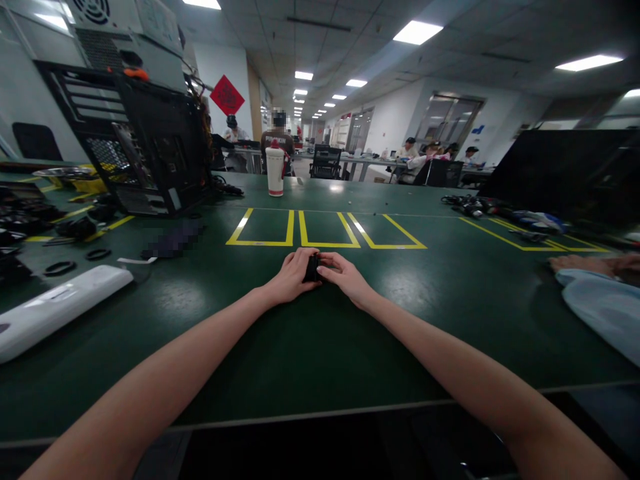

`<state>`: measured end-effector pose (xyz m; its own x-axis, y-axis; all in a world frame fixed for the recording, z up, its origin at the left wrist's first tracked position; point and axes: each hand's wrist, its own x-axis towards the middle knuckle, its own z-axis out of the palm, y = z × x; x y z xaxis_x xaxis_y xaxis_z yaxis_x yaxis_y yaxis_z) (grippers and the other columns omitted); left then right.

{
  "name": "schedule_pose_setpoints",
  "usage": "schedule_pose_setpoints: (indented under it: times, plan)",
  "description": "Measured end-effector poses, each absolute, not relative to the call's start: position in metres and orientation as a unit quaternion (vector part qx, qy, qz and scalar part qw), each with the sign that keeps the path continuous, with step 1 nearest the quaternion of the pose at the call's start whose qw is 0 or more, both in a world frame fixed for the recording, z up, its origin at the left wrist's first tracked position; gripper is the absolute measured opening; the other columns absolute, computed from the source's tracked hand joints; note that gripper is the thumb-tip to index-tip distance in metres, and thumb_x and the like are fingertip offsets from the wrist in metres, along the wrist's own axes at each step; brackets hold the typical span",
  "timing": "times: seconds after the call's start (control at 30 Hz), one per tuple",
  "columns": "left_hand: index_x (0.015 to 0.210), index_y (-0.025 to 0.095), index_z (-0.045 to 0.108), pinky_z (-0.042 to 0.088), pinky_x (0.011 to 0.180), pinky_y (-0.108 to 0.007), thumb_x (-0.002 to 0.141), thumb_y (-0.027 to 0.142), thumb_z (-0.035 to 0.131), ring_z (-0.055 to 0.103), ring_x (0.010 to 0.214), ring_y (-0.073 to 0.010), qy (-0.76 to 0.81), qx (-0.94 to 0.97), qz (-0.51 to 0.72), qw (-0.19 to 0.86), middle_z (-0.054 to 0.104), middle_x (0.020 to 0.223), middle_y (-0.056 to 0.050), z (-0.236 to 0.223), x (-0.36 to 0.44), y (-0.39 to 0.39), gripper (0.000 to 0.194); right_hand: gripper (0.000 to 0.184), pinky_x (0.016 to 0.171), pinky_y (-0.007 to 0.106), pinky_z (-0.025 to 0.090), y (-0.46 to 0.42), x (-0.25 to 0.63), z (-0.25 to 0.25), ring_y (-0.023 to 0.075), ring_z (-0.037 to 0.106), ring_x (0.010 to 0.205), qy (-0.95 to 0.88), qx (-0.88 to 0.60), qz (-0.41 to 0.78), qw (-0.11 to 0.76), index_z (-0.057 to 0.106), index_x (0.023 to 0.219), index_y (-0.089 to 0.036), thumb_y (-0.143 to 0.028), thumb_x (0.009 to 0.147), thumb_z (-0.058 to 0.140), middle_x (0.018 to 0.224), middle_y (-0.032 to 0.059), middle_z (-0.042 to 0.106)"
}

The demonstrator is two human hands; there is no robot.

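1. Green tabletop (pixel 300 360) lies beneath two bare hands: the left hand (pixel 293 275) curls fingers and thumb about one small black object (pixel 311 269); the right hand (pixel 345 277) sets thumb and fingertips at its right side, though whether they pinch it I cannot tell.
2. That object, between the hands near the table's middle, is dark and compact, its details mostly covered by fingers.
3. Just beyond are three yellow tape outlines (pixel 330 244), then one white tumbler (pixel 275 172).
4. Leftward: one long white casing (pixel 65 307), two black rings (pixel 60 268), one black computer case (pixel 165 147).
5. Rightward, one co-worker's pale-blue sleeve (pixel 600 307).
6. Behind, one red diamond decoration (pixel 227 95) hangs beneath ceiling lights (pixel 417 31).
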<state>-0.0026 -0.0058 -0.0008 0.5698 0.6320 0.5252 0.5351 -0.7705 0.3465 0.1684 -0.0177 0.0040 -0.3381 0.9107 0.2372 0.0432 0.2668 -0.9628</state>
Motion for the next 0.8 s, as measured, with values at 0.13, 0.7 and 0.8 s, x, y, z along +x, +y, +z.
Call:
schedule_pose_setpoints:
  times: [0.13,0.7,0.8]
  plan:
    - [0.118,0.022,0.025,0.028,0.097,-0.046,0.070,0.028,0.059,0.041,0.109,-0.0238,0.332,0.882,0.328,0.073,0.040,0.114,-0.008,-0.0020,-0.0024,-0.0043,0.058,0.026,0.085,0.035,0.042,-0.0160,0.1682,0.0028,0.0149,0.053,0.092,-0.656,-0.350,0.487,0.458,0.052,0.092,-0.021,-0.028,0.068,0.061,0.099,0.0020,0.055]
    - [0.119,0.021,0.025,0.029,0.096,-0.044,0.071,0.028,0.059,0.039,0.111,-0.0239,0.330,0.882,0.329,0.068,0.040,0.115,-0.009,-0.0015,-0.0028,-0.0054,0.059,0.029,0.088,0.036,0.040,-0.0123,0.1678,0.0017,0.0156,0.053,0.093,-0.636,-0.366,0.504,0.455,0.054,0.092,-0.019,-0.031,0.067,0.062,0.097,0.0031,0.056]
    - [0.118,0.022,0.026,0.029,0.096,-0.045,0.071,0.029,0.058,0.040,0.110,-0.0241,0.329,0.883,0.328,0.074,0.040,0.114,-0.008,-0.0009,-0.0029,-0.0058,0.058,0.033,0.088,0.035,0.040,-0.0171,0.1682,0.0036,0.0149,0.052,0.095,-0.642,-0.344,0.512,0.456,0.051,0.093,-0.021,-0.025,0.063,0.066,0.098,0.0018,0.055]
